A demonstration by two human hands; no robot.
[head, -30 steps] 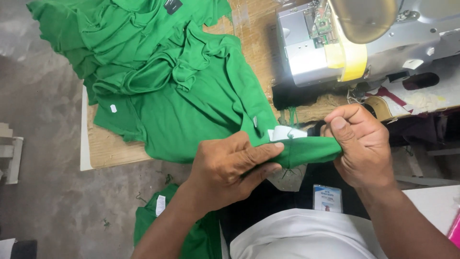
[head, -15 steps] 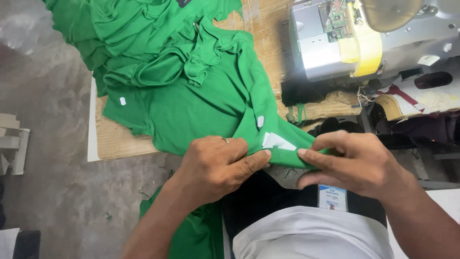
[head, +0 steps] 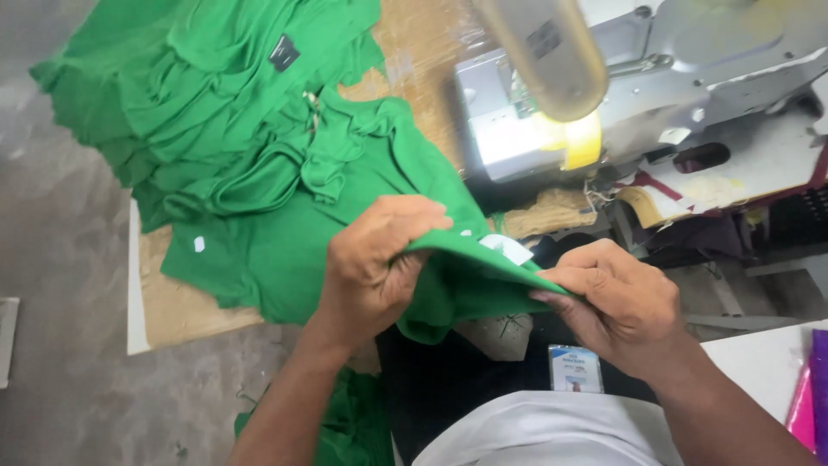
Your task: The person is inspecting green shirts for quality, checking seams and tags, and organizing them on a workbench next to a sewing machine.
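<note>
A green knit garment lies spread over a wooden table and runs toward me. My left hand grips a fold of it near the hem, fingers curled over the top. My right hand pinches the same folded edge further right, and the cloth is stretched taut between the two hands. A small white label shows on the fabric just behind the fold. Both hands are lifted in front of my lap.
A pile of more green garments fills the table's far left. A grey sewing machine with a lit lamp stands at the right. More green cloth hangs below by my knee. A badge hangs at my waist.
Both hands have lifted the folded edge off my lap and pulled it taut. The right hand went from lying flat on the cloth to pinching it.
</note>
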